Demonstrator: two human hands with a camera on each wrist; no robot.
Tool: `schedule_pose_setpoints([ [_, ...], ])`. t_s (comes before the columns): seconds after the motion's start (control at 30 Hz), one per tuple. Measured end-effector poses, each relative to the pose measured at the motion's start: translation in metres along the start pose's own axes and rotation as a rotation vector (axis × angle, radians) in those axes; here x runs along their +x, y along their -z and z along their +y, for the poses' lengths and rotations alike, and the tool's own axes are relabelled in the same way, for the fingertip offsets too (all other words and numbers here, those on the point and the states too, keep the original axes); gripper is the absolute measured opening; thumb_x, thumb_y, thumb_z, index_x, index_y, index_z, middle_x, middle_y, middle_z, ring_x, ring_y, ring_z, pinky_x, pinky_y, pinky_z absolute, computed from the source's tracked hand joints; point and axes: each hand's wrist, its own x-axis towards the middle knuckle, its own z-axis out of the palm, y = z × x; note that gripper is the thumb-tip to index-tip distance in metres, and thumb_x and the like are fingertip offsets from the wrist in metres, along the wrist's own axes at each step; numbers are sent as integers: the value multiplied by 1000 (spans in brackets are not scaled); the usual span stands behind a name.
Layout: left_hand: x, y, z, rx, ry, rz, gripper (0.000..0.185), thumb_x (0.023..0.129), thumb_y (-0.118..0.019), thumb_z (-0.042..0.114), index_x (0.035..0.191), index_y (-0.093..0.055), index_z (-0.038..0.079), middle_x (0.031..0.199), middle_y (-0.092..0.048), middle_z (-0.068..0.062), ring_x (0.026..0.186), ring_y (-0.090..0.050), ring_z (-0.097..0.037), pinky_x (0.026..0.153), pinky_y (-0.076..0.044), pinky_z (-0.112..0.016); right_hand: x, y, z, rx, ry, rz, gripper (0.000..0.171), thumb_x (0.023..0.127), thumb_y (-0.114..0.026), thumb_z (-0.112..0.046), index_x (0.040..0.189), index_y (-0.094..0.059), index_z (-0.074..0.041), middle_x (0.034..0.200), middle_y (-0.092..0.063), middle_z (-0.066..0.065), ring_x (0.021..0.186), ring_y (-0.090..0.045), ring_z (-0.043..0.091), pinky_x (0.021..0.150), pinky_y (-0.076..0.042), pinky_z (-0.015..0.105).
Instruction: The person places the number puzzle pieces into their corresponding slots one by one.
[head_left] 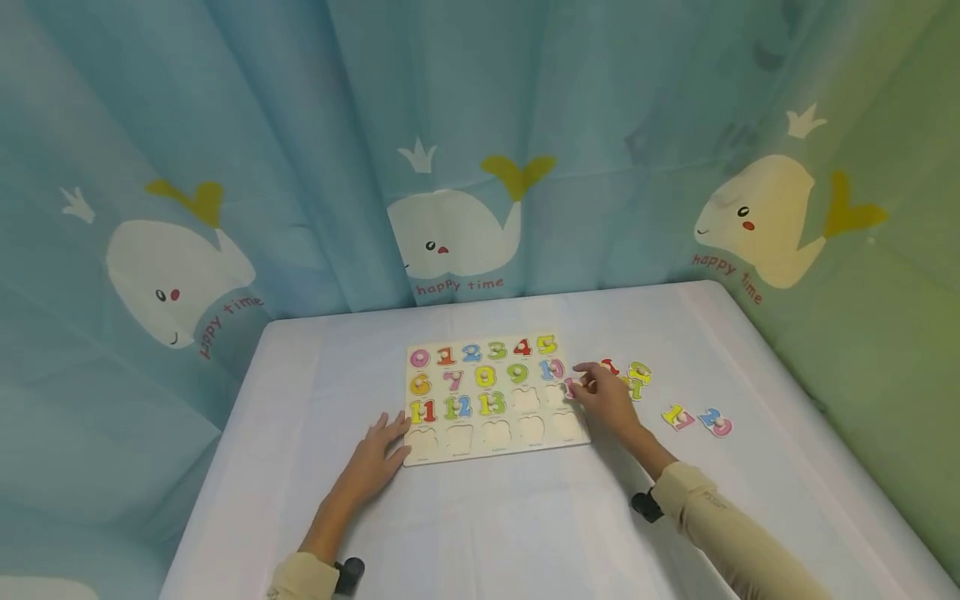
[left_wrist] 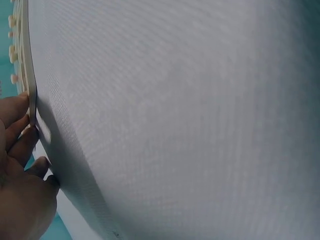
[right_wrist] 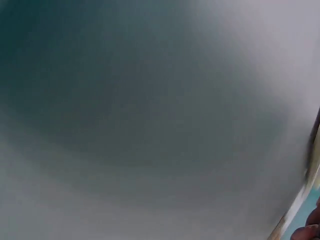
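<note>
A wooden number puzzle board [head_left: 476,433] lies on the table, with number pieces 0 to 13 in its upper rows. Bare recesses show at the right of the third row and along the bottom row. My left hand [head_left: 375,454] rests at the board's left edge, its fingers [left_wrist: 22,145] touching the rim in the left wrist view. Over the right end of the third row, my right hand [head_left: 606,400] pinches a pink number piece [head_left: 570,388], partly covered by the fingers. The right wrist view catches only fingertips [right_wrist: 305,232] at its lower corner.
Right of the board lie loose pieces: a 17 [head_left: 678,417], a 20 [head_left: 716,422], and a red piece [head_left: 609,365] beside yellow-green ones [head_left: 637,375], partly behind the right hand. A curtain with whales [head_left: 457,233] hangs behind the white-covered table [head_left: 480,533].
</note>
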Motion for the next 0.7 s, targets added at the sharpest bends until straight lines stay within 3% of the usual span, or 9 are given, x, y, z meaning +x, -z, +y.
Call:
schedule_pose_setpoints([
  [0.13, 0, -1, -2, -8, 10, -3, 50, 92, -60, 18, 139, -47, 8, 147, -36, -9, 139, -18, -35, 108, -17, -57, -2, -23, -17, 3, 41, -91, 29, 85, -71, -15, 111, -62, -3, 81, -56, 1, 71, -52, 14, 58, -43, 25],
  [0.3, 0, 1, -4, -4, 13, 2, 50, 92, -60, 19, 139, -47, 8, 147, -36, -9, 138, -18, -36, 107, -18, -58, 2, -41, -31, -40, 71, -117, 29, 83, -73, -14, 108, -63, -4, 78, -56, -1, 68, -51, 13, 60, -43, 28],
  [0.7, 0, 2, 1, -4, 22, -9, 50, 92, -60, 18, 139, -46, 8, 147, -36, -10, 139, -17, -36, 107, -18, -59, 13, -54, -43, -61, 37, -144, 30, 80, -76, -17, 105, -64, -5, 75, -55, -3, 67, -50, 13, 61, -43, 28],
])
